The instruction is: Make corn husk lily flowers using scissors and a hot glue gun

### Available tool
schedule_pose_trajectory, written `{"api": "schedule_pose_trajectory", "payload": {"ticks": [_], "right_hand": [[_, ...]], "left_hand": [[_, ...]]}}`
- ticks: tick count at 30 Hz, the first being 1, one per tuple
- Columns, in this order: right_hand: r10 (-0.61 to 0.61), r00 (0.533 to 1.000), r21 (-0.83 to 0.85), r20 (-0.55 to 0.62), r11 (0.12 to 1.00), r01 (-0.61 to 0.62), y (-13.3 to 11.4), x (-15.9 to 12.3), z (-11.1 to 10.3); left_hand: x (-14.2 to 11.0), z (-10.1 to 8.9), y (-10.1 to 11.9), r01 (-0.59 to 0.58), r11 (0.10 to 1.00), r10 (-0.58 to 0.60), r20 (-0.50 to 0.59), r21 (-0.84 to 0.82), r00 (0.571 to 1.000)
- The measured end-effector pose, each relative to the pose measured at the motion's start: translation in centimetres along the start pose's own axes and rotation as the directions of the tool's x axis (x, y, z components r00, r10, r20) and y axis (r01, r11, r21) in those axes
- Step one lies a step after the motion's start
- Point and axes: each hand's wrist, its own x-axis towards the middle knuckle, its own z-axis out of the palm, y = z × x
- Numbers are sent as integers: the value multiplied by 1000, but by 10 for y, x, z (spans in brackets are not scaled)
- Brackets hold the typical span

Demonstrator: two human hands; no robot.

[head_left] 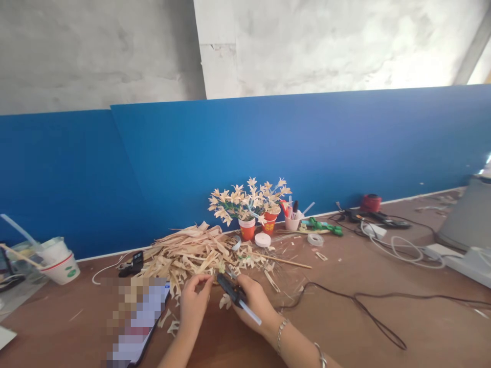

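My right hand [255, 299] is wrapped around a black hot glue gun [229, 290], with a translucent glue stick poking out of its back end toward me. Its nozzle points away, close to the fingertips of my left hand [197, 296]. Thumb and forefinger of that left hand are pinched together; what they hold, if anything, is too small to make out. Just beyond both hands lies a heap of dried pale husk strips [192, 250]. Small cut husk petals [249, 260] are scattered right of the heap.
Behind the heap stand husk flowers in a red-and-white paper cup [246, 230]. A white tape roll [263, 240] and clear tape roll [315, 239] lie nearby. A black cord [356, 295] crosses the table rightward. At left are a phone [141, 322] and a paper cup [61, 268].
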Motion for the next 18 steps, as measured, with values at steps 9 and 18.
{"api": "schedule_pose_trajectory", "payload": {"ticks": [9, 18], "right_hand": [[65, 998, 29, -3, 997, -65, -1, 0, -1], [66, 998, 56, 5, 996, -66, -1, 0, -3]], "left_hand": [[0, 0, 2, -34, 999, 34, 13, 35, 999], [-1, 0, 5, -59, 993, 57, 28, 100, 998]]}}
